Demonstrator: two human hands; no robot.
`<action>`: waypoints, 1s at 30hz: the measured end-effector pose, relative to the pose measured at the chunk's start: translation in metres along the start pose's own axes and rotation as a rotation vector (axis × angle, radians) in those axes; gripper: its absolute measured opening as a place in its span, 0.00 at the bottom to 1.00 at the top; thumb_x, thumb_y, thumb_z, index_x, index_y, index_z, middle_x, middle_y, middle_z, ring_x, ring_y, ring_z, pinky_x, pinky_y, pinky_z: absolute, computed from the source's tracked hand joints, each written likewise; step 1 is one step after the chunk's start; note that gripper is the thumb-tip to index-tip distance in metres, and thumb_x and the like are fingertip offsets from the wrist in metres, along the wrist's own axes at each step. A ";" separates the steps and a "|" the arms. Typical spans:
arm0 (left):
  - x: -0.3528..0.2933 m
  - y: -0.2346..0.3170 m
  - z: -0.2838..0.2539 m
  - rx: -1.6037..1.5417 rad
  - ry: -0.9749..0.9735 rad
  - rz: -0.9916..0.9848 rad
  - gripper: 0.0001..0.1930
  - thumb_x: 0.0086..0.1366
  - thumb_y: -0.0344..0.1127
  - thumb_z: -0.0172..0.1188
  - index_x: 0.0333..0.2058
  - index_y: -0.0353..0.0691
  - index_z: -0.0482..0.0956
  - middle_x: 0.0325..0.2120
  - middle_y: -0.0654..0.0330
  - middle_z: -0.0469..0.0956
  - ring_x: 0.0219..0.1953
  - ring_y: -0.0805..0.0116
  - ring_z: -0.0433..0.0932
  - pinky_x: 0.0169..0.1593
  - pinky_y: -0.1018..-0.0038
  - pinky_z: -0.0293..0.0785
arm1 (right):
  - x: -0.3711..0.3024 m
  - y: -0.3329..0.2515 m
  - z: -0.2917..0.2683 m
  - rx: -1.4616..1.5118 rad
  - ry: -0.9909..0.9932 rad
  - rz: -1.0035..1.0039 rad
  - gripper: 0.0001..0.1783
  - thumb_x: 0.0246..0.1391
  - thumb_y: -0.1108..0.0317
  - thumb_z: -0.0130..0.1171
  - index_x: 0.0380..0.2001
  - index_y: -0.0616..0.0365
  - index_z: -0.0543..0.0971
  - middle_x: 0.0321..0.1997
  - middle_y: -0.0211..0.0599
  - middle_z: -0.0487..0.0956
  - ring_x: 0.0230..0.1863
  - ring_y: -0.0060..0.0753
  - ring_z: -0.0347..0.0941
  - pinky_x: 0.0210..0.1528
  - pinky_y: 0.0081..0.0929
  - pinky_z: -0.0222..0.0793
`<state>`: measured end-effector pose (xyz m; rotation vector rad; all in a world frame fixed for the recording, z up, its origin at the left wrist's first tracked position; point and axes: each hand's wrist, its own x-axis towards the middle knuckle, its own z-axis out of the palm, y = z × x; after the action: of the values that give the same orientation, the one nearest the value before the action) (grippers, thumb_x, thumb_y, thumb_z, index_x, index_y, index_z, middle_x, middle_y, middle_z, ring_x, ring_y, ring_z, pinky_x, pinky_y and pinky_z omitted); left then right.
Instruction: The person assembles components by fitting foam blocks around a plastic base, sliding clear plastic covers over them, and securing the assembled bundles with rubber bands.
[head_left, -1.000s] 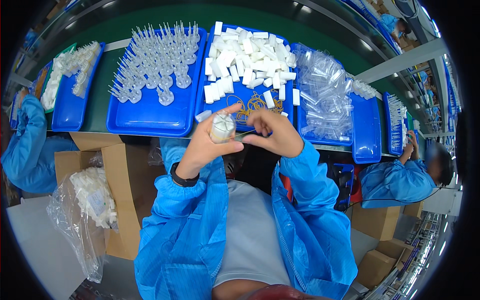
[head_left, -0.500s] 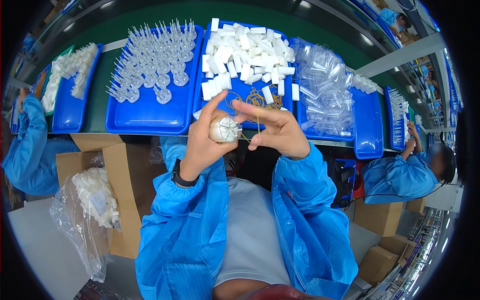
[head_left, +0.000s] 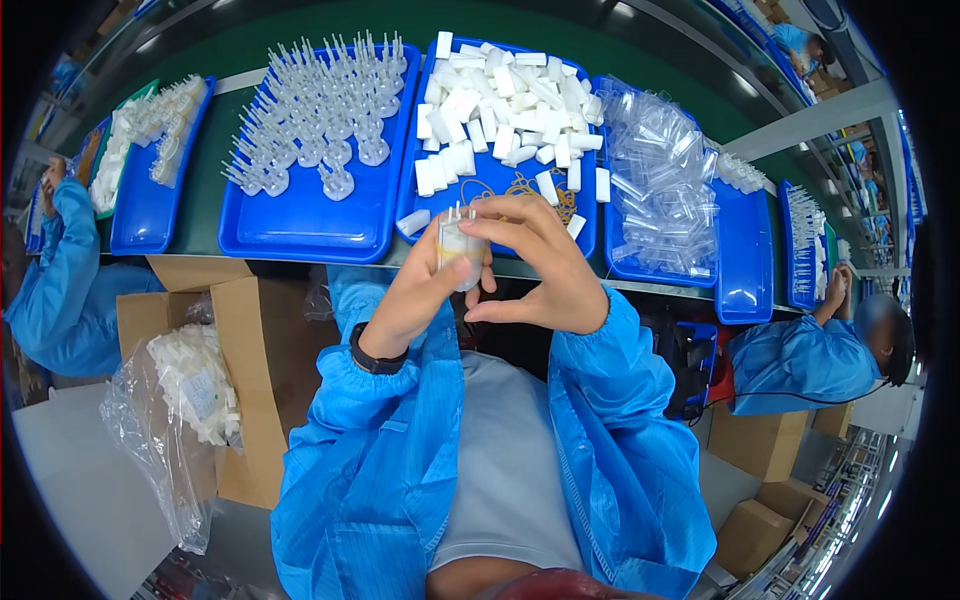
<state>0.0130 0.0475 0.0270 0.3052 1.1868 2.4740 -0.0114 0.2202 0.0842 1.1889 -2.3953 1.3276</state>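
In front of my chest, my left hand (head_left: 415,295) is closed around a small bundle of white pieces in a clear plastic part (head_left: 455,245), with thin prongs pointing up. A yellowish band shows around its middle. My right hand (head_left: 540,260) arches over from the right, its index fingertip touching the bundle near the prongs. Its thumb stands apart below, and its fingers are spread. Just beyond my hands lies a blue tray (head_left: 413,190) with many white blocks (head_left: 510,95) and a tangle of tan rubber bands (head_left: 530,195).
To the left, a blue tray (head_left: 300,240) holds clear pronged parts (head_left: 335,180). On the right lies a tray of clear plastic sleeves (head_left: 660,190). A cardboard box (head_left: 250,380) with bagged white pieces stands at lower left. Other people (head_left: 800,350) work on both sides.
The bundle has tipped from end-on to prongs up in my left hand. My right hand has moved onto its top; the band stretched on its fingers before is now around the bundle.
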 end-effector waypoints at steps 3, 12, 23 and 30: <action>0.000 -0.003 -0.004 -0.106 -0.061 0.013 0.25 0.68 0.50 0.45 0.54 0.35 0.61 0.35 0.58 0.72 0.35 0.68 0.76 0.38 0.76 0.73 | -0.003 0.001 0.007 -0.138 0.083 -0.025 0.41 0.27 0.59 0.74 0.51 0.51 0.73 0.52 0.37 0.70 0.51 0.44 0.66 0.52 0.40 0.61; 0.000 0.003 0.009 -0.088 -0.044 0.052 0.26 0.70 0.53 0.35 0.48 0.33 0.64 0.37 0.54 0.73 0.43 0.60 0.76 0.46 0.68 0.75 | -0.004 -0.005 0.015 -0.209 0.184 -0.017 0.40 0.24 0.61 0.75 0.48 0.54 0.74 0.48 0.34 0.72 0.52 0.43 0.66 0.52 0.37 0.61; 0.002 -0.005 0.008 -0.168 -0.011 -0.061 0.32 0.70 0.58 0.26 0.48 0.33 0.65 0.30 0.51 0.76 0.40 0.58 0.77 0.46 0.68 0.75 | -0.003 -0.004 0.011 -0.229 0.120 0.059 0.41 0.21 0.59 0.76 0.47 0.56 0.74 0.46 0.37 0.73 0.49 0.44 0.68 0.51 0.37 0.62; 0.004 -0.010 0.003 -0.231 -0.034 -0.047 0.32 0.70 0.58 0.25 0.52 0.34 0.65 0.39 0.55 0.75 0.43 0.62 0.76 0.49 0.67 0.72 | -0.006 0.001 0.011 -0.101 0.182 0.042 0.37 0.24 0.66 0.75 0.46 0.58 0.75 0.44 0.40 0.73 0.48 0.45 0.68 0.51 0.38 0.63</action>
<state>0.0130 0.0571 0.0216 0.2508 0.8730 2.5228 -0.0057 0.2155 0.0747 0.9536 -2.3386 1.2515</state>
